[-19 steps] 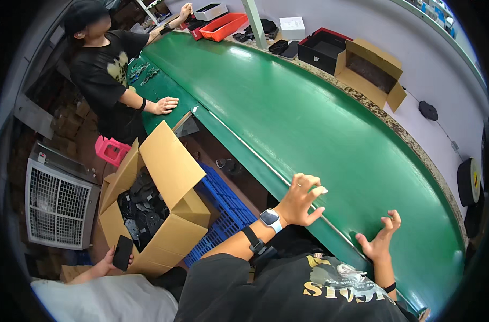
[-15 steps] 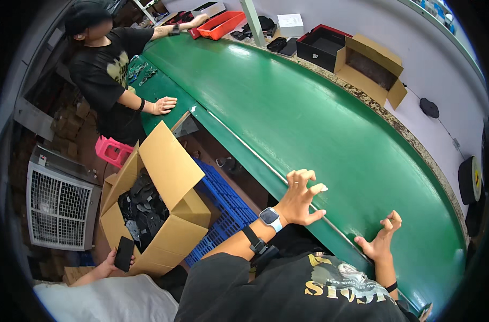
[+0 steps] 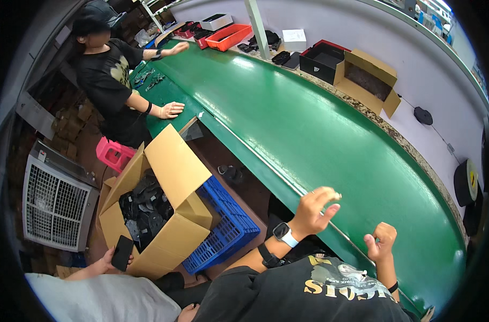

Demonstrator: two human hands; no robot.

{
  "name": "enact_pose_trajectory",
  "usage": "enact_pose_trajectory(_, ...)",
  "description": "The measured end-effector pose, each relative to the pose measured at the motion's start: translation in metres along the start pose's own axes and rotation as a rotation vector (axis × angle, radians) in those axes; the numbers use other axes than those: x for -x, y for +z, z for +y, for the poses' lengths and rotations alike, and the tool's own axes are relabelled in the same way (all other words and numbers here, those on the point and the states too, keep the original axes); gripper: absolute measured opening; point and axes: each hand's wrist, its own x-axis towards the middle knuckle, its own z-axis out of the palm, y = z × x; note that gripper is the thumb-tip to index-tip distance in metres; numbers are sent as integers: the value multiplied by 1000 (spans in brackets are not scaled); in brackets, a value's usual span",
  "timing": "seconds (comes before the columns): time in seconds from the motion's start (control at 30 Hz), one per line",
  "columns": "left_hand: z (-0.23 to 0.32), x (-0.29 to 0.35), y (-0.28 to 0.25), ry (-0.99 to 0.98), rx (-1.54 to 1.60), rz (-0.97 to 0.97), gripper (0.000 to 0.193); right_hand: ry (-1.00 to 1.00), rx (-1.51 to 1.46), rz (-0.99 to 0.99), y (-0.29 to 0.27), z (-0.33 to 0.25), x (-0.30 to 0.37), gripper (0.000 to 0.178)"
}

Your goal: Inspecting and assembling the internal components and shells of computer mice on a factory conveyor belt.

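Over the near edge of a green-topped bench, my left hand is raised with its fingers bent forward and the thumb apart from them. A small pale spot shows at a fingertip; I cannot tell what it is. A watch and a dark band circle that wrist. My right hand hovers above the bench farther right, its fingers curled in and the thumb up, with nothing visible in it. No object lies beside either hand; the bench surface is what they are nearest to.
An open cardboard box of black pieces stands left, beside a blue plastic crate. A seated person's hand holds a phone. Another person stands at the bench's far left. A red tray and open boxes line the back ledge.
My left hand has moved slightly right and down, its fingers drawing closer together. My right hand's fingers have curled in. The standing person's far hand has come away from the red tray.
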Motion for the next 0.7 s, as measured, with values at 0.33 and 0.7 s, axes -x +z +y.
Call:
enact_pose_trajectory(0.33, 13, 19, -5, 98, -80, -181, 20, -128, -11, -99, 9, -46, -35, 44)
enact_pose_trajectory(0.7, 29, 18, -2, 189, -33, -176, 69, -253, -75, 13, 14, -62, -33, 88)
